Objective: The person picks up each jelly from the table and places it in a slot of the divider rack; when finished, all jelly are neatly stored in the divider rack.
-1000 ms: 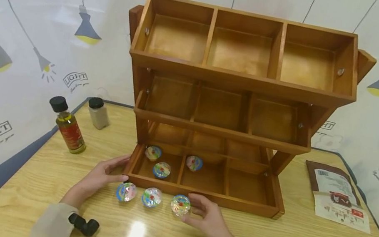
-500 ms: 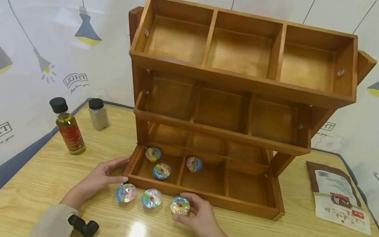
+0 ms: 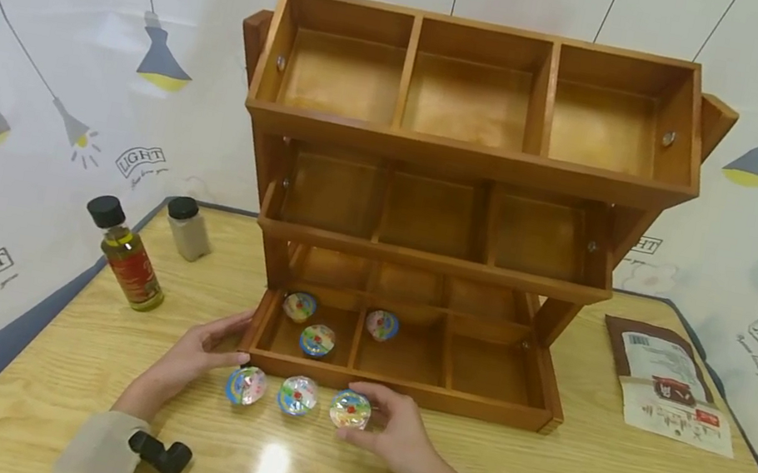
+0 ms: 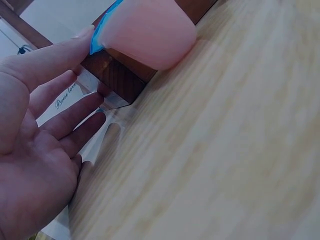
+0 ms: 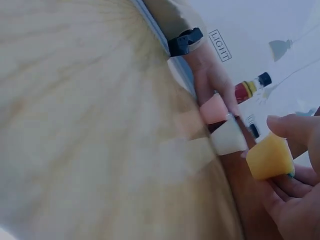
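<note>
Three foil-topped jelly cups stand in a row before the wooden shelf: pink, whitish and yellow. My right hand holds the yellow cup between thumb and fingers; the right wrist view shows the yellow cup beside the thumb of that hand. My left hand lies at the shelf's lower left corner, thumb close to the pink cup. In the left wrist view the fingers of the left hand are loosely extended, the thumb by the pink cup's blue rim.
The three-tier wooden shelf holds several cups in its bottom tier: two in the left compartment, one in the middle. An oil bottle and a shaker jar stand left. A brown and white packet lies right.
The right hand has shifted left round the yellow cup, which is slightly nearer the whitish cup. The left hand has stayed by the shelf corner. The head view has shifted slightly.
</note>
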The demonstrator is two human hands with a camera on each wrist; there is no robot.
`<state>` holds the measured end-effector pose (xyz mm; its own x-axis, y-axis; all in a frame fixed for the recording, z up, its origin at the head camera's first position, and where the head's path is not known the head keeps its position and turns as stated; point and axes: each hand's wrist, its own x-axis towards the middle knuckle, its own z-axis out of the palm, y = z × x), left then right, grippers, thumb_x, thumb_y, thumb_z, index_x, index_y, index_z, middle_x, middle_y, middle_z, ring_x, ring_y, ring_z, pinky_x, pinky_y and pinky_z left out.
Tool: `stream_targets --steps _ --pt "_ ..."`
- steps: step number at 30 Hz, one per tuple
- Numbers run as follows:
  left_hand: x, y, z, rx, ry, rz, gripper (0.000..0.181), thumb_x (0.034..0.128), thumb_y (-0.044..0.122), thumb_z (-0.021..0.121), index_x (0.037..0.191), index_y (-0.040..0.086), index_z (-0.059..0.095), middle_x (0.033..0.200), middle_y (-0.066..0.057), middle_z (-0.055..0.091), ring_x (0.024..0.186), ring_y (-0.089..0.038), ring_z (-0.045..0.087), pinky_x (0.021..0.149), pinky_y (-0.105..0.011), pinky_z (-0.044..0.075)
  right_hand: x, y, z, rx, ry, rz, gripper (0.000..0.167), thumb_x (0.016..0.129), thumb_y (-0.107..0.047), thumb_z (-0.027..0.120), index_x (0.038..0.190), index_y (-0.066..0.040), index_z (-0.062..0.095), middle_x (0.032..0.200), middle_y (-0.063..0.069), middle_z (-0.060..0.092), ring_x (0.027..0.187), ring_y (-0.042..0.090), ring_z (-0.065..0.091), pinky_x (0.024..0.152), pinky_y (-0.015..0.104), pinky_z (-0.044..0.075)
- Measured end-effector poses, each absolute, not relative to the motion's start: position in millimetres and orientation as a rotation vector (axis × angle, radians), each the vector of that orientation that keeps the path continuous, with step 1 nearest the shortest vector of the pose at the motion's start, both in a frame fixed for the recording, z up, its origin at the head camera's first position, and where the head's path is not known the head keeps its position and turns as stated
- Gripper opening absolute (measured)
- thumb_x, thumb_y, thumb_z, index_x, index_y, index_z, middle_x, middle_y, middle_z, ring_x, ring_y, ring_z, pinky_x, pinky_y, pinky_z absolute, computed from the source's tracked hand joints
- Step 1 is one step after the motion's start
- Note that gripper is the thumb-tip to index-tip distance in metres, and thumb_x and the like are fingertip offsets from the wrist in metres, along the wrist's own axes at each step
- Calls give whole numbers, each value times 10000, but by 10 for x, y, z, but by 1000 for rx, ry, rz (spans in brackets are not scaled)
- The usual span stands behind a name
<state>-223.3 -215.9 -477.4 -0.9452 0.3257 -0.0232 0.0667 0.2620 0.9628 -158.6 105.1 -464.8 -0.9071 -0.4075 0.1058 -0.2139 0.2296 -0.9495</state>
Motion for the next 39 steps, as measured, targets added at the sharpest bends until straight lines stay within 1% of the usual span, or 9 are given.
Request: stream_targets --steps 5,8,13,17,21,26,31,35,39 --pt "-2217 -2161 -4777 345 2312 1733 681 778 263 667 1370 148 351 1392 -115 377 1315 -255 259 1083 -459 148 -1626 1133 -4428 -674 2318 -1792 560 679 -173 757 1161 7 537 1071 149 623 934 127 612 850 241 481" --pt "-2221 -2161 -4771 346 2323 1734 682 774 273 670 1367 151 357 1386 -100 390 1313 -239 268 1084 -439 150 -1740 1245 -4283 -706 2365 -1772 544 689 -163 752 1158 13 537 1032 167 628 879 131 625 792 248 508" --pt "-2248 -2169 -4764 348 2335 1725 685 772 282 671 1369 171 355 1387 -80 393 1314 -224 278 1075 -415 163 -1997 1450 -4128 -554 2493 -1636 562 683 -208 762 1161 -5 545 984 158 636 805 164 640 664 228 524" --pt "-2251 -2171 -4766 370 2329 1726 683 781 268 665 1375 167 344 1390 -101 383 1313 -244 279 1076 -436 167 -2203 1574 -4135 -482 2687 -1354 564 680 -249 763 1146 -8 558 959 113 647 789 154 630 630 221 511" --pt "-2244 -2173 -4776 390 2321 1738 677 788 246 660 1376 146 341 1391 -124 376 1310 -268 277 1075 -458 165 -2346 1606 -4182 -467 2736 -1156 526 683 -226 758 1118 2 571 911 84 649 757 134 587 629 228 481" --pt "-2230 -2176 -4782 373 2312 1752 667 788 230 659 1371 135 349 1392 -125 374 1316 -262 268 1080 -453 154 -2410 1531 -4230 -519 2723 -1048 501 695 -210 745 1105 21 575 906 89 641 740 141 566 623 236 472" --pt "-2213 -2162 -4770 380 2299 1756 666 792 232 656 1372 128 344 1389 -123 378 1306 -268 280 1068 -444 187 -2432 1449 -4277 -512 2716 -1009 503 699 -205 744 1111 25 570 931 95 632 765 150 568 626 236 480" --pt "-2211 -2160 -4764 375 2305 1746 666 793 243 654 1374 143 342 1385 -117 385 1294 -254 298 1052 -395 229 -2455 1433 -4294 -496 2710 -1006 503 702 -214 740 1117 13 569 921 84 632 757 145 567 627 242 477" --pt "-2219 -2171 -4765 371 2326 1728 670 787 257 659 1372 157 347 1383 -107 391 1273 -189 333 1034 -283 273 -2451 1432 -4276 -502 2710 -955 513 712 -225 730 1130 20 561 922 78 637 783 152 572 657 259 485"
